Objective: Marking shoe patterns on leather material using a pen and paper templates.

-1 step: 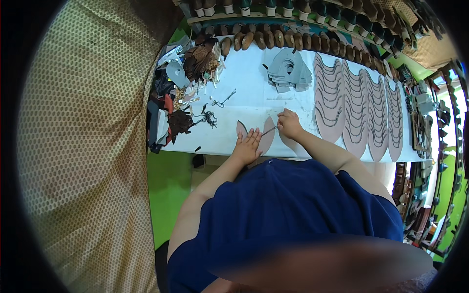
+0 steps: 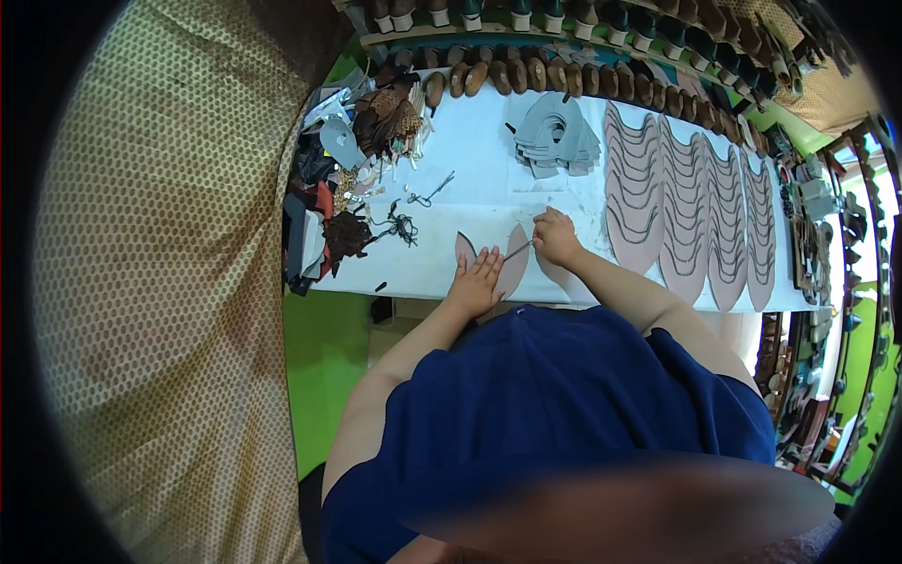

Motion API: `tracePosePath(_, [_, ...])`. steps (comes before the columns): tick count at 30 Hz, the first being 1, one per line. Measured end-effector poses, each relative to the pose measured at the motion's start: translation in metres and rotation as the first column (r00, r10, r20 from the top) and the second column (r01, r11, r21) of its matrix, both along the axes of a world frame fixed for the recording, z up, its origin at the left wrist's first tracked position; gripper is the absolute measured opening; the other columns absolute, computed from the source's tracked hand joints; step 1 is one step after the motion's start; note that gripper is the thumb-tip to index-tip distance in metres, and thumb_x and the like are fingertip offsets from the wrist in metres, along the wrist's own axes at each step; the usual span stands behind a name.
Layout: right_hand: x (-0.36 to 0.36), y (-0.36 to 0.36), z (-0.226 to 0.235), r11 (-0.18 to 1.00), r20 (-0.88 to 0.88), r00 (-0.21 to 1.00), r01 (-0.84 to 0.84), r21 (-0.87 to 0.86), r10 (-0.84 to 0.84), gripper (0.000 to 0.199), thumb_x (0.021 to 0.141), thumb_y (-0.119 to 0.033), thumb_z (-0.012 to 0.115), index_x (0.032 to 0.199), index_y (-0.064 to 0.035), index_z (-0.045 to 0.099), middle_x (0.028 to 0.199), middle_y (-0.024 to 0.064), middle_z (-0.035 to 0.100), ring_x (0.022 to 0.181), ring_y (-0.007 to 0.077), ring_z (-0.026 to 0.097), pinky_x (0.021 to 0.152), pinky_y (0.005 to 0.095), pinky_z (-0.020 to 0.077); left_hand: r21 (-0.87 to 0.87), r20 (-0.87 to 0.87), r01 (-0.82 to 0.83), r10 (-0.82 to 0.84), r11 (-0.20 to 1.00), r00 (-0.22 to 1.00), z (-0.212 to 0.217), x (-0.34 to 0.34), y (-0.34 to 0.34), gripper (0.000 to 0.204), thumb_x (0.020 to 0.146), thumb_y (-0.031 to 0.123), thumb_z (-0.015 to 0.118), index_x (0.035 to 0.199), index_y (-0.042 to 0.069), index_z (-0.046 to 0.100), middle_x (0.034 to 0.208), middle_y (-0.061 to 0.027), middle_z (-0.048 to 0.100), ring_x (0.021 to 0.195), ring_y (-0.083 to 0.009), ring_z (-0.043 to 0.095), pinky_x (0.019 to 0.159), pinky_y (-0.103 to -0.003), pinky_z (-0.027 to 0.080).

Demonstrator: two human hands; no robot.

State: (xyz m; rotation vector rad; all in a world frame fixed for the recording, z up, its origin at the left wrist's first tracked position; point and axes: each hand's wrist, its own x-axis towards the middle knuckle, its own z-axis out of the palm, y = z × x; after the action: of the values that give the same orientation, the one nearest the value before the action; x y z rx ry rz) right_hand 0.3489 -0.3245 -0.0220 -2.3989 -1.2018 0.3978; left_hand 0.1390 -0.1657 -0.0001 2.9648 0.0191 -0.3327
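My left hand (image 2: 481, 273) lies flat near the table's front edge, fingers stretched over a pinkish-beige shoe-shaped piece (image 2: 463, 250) with a dark line along its edge. Beside it is a second pinkish piece (image 2: 513, 271), partly under my fingers. A thin dark braided cord (image 2: 519, 250) runs slantwise across this piece, from beside my left fingertips to my right hand (image 2: 558, 237). The right fingers are pinched on the cord's far end. Another pinkish piece (image 2: 556, 273) is partly hidden below my right hand and forearm.
On the white-covered table (image 2: 474, 179), overlapping pinkish pieces with dark edging (image 2: 634, 202) lie in columns at right. A grey stack of cut pieces (image 2: 554, 136) sits toward the back. Tangled dark cords (image 2: 402, 228) and a cluttered heap (image 2: 352, 155) occupy the left. Shoe lasts (image 2: 517, 75) line the rear.
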Motion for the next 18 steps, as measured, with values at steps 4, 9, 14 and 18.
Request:
tracePosePath(4, [0.004, 0.017, 0.003, 1.0, 0.079, 0.997, 0.014, 0.002, -0.015, 0.009, 0.079, -0.017, 0.066, 0.087, -0.013, 0.069, 0.13, 0.0052, 0.058, 0.139, 0.0358, 0.035, 0.107, 0.0589, 0.0302, 0.024, 0.01, -0.012, 0.012, 1.0, 1.0, 0.0, 0.0, -0.002, 0.076, 0.091, 0.045, 0.052, 0.153, 0.009, 0.027, 0.162, -0.008, 0.02, 0.149, -0.0252, 0.019, 0.116, -0.062, 0.008])
tracePosePath(9, [0.003, 0.029, 0.011, 0.992, 0.106, 0.994, -0.014, -0.124, 0.028, 0.011, 0.079, -0.016, 0.068, 0.089, -0.0127, 0.07, 0.136, 0.0059, 0.052, 0.143, 0.0335, 0.029, 0.11, 0.065, 0.0262, 0.008, 0.022, -0.015, 0.014, 1.0, 1.0, -0.003, -0.001, -0.001, 0.076, 0.09, 0.045, 0.053, 0.152, 0.009, 0.029, 0.162, -0.0082, 0.021, 0.149, -0.0253, 0.019, 0.116, -0.062, 0.007])
tracePosePath(14, [0.003, 0.032, 0.014, 0.986, 0.099, 0.995, 0.002, -0.166, 0.014, 0.01, 0.078, -0.016, 0.069, 0.087, -0.0129, 0.071, 0.135, 0.0062, 0.052, 0.143, 0.0331, 0.029, 0.11, 0.0644, 0.0269, 0.055, 0.005, -0.02, 0.02, 0.998, 1.0, -0.002, 0.003, -0.004, 0.078, 0.089, 0.045, 0.054, 0.153, 0.009, 0.028, 0.162, -0.0092, 0.021, 0.149, -0.0272, 0.017, 0.115, -0.063, 0.007])
tracePosePath(18, [0.002, 0.032, 0.014, 0.983, 0.095, 0.995, -0.006, -0.181, 0.024, 0.012, 0.077, -0.016, 0.07, 0.089, -0.0123, 0.071, 0.136, 0.0063, 0.053, 0.143, 0.0324, 0.03, 0.11, 0.0638, 0.0273, 0.108, 0.012, -0.088, 0.087, 0.99, 0.996, 0.001, 0.004, -0.011, 0.08, 0.088, 0.047, 0.055, 0.153, 0.009, 0.028, 0.162, -0.0091, 0.02, 0.15, -0.0287, 0.013, 0.115, -0.064, 0.005])
